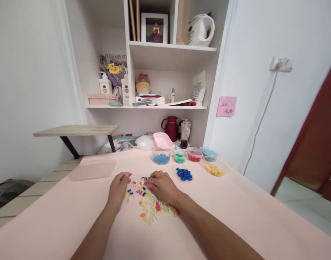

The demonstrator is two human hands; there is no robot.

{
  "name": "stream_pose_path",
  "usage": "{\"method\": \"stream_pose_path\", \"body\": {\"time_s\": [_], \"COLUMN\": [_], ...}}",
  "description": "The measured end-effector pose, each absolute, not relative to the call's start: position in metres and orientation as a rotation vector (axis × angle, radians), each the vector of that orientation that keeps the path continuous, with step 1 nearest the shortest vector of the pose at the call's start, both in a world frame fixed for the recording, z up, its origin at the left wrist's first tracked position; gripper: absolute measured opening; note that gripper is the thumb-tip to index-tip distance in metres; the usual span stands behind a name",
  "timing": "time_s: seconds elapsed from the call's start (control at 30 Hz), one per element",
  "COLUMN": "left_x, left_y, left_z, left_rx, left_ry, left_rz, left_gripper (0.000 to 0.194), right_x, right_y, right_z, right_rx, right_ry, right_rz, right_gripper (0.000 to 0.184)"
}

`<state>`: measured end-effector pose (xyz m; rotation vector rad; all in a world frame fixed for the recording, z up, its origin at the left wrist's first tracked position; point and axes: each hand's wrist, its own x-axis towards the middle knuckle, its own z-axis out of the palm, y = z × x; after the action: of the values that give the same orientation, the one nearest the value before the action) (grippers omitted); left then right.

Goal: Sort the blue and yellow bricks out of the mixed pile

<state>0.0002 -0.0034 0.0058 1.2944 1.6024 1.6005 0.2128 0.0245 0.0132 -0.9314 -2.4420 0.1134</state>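
A loose heap of small plastic pieces [150, 207], mostly pale yellow with white, pink, orange and dark blue ones among them, is spread over the pink tabletop. My left hand [119, 187] rests at the heap's left edge, fingers loosely curved, with nothing visible in it. Over the heap's upper right reaches my right hand [163, 187], palm down, its fingers bent and drawn together at the pieces; whatever lies between the fingertips is hidden. Right of that hand sits a separate pile of dark blue pieces [184, 174].
Behind are tubs of blue pieces [161, 159], green pieces [179, 157], red pieces [194, 155] and light blue pieces [209, 152]. Yellow pieces [214, 170] lie in a clear container at right. A clear lid [93, 170] lies left. A pink container [163, 141] and red jug [171, 129] stand behind.
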Motion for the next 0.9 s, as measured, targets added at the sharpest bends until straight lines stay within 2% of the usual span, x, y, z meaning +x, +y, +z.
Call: {"method": "stream_pose_path", "body": {"time_s": [0.27,0.67,0.9], "left_x": [0.004,0.003,0.004], "left_y": [-0.008,-0.004,-0.002], "left_z": [0.009,0.002,0.001], "left_rx": [1.293,1.249,1.243], "left_ry": [1.608,1.530,1.485], "left_rz": [1.633,1.623,1.600], "left_gripper": [0.029,0.027,0.025], "right_x": [0.206,0.197,0.196], "right_y": [0.018,0.014,0.014], "right_z": [0.019,0.011,0.012], "right_rx": [-0.911,-0.948,-0.968], "right_ry": [-2.483,-2.577,-2.486], "right_rz": [0.129,0.072,0.252], "right_gripper": [0.016,0.024,0.019]}}
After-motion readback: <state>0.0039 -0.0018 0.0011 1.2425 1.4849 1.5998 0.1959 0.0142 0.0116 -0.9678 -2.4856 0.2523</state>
